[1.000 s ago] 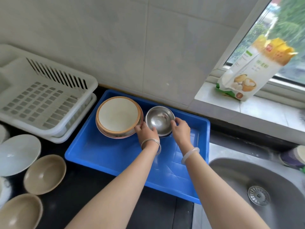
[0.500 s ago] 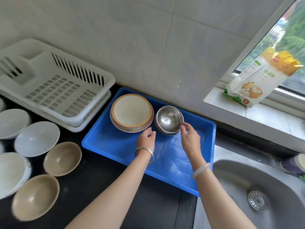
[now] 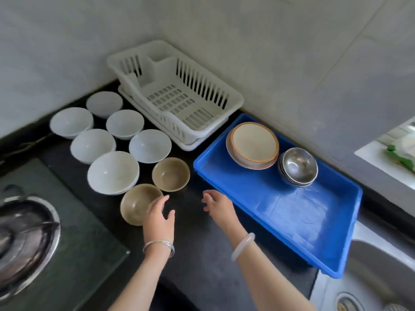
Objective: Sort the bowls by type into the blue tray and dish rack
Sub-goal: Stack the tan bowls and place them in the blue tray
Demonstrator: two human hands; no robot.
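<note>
Bare forearms, no sleeves. Left hand (image 3: 159, 217): thin silver bangle (image 3: 159, 246) at wrist (looks doubled). Right hand (image 3: 219, 206): thick pale translucent bangle (image 3: 243, 246), smooth, jade-like.

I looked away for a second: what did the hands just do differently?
Both hands let go of the steel bowls and came left, out of the blue tray, toward the tan bowls; both are empty. The steel and cream stacks stayed in the tray.
</note>
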